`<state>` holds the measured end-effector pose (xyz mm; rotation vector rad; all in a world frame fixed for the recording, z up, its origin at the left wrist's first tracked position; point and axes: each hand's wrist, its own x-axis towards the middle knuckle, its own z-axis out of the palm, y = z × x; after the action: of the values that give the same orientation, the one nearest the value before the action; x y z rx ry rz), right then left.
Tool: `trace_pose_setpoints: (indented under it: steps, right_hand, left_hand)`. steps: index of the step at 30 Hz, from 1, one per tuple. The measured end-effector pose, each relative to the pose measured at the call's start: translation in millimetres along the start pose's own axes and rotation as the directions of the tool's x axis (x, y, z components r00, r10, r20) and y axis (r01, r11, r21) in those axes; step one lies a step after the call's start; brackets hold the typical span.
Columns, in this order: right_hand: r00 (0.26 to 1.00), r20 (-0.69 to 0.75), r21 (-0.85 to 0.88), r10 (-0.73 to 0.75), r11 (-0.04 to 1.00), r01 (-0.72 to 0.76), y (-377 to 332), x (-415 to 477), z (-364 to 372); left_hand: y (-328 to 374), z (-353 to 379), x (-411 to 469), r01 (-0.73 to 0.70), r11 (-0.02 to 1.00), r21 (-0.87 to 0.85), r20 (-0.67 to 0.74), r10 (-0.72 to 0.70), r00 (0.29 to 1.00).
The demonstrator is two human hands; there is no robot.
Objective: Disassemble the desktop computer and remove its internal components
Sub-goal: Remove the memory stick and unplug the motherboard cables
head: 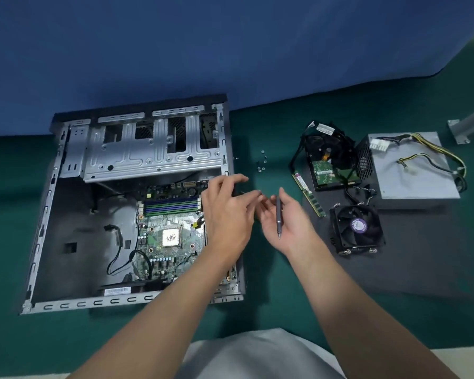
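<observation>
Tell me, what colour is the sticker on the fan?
Purple. The head view shows the sticker in the middle of the black fan.

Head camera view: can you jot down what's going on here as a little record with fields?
Computer case: open, lying flat
Motherboard: still inside the case
Left hand: above the case's right edge, fingertips at the right palm; any pinch unclear
Right hand: palm up, holds a screwdriver
Removed parts, right of case: RAM stick, hard drive, cooler fan, power supply
Loose screws: between case and hard drive
</observation>
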<state>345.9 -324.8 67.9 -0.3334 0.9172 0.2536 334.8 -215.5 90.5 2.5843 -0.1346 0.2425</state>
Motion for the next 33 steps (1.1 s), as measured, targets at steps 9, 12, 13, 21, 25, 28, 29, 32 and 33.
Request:
trace_pose_setpoints:
  steps: [9, 12, 13, 21, 25, 28, 29, 32, 33]
  right_hand:
    - [0.979, -0.175, -0.333, -0.107, 0.942, 0.044, 7, 21, -19]
    - [0.963, -0.219, -0.464, -0.160, 0.885, 0.042, 11, 31, -21]
    - [0.958, -0.228, -0.494, -0.174, 0.869, 0.040, 11, 33, -22]
    - [0.955, -0.221, -0.431, -0.198, 0.898, 0.086, -3, 25, -24]
    - [0.960, -0.182, -0.491, -0.212, 0.866, 0.098, -11, 10, -15]
    - [0.963, -0.095, -0.535, -0.254, 0.829, 0.166, -11, -3, 1]
    - [0.963, -0.052, -0.543, -0.265, 0.817, 0.195, -10, -8, 9]
    - [0.959, 0.126, -0.567, -0.255, 0.774, 0.280, -1, -26, 38]
    - [0.952, 0.191, -0.573, -0.240, 0.760, 0.307, 5, -32, 48]
  left_hand:
    - [-7, 10, 0, 0.002, 0.999, 0.045, -0.062, 0.000, 0.998]
    - [-7, 10, -1, 0.008, 0.999, 0.042, -0.057, -0.006, 0.998]
    - [-7, 10, -2, 0.008, 0.999, 0.047, -0.053, -0.006, 0.999]
    - [-7, 5, -4, 0.019, 0.999, 0.048, -0.019, -0.018, 1.000]
    - [-7, -5, -10, -0.033, 0.999, 0.032, 0.045, 0.031, 0.999]
    - [-19, -19, -21, -0.148, 0.989, -0.009, 0.085, 0.148, 0.985]
    - [-25, -26, -26, -0.190, 0.982, -0.008, 0.106, 0.189, 0.976]
    - [-55, -52, -44, -0.211, 0.974, 0.088, 0.159, 0.195, 0.968]
    - [-67, -62, -50, -0.178, 0.976, 0.128, 0.169, 0.155, 0.973]
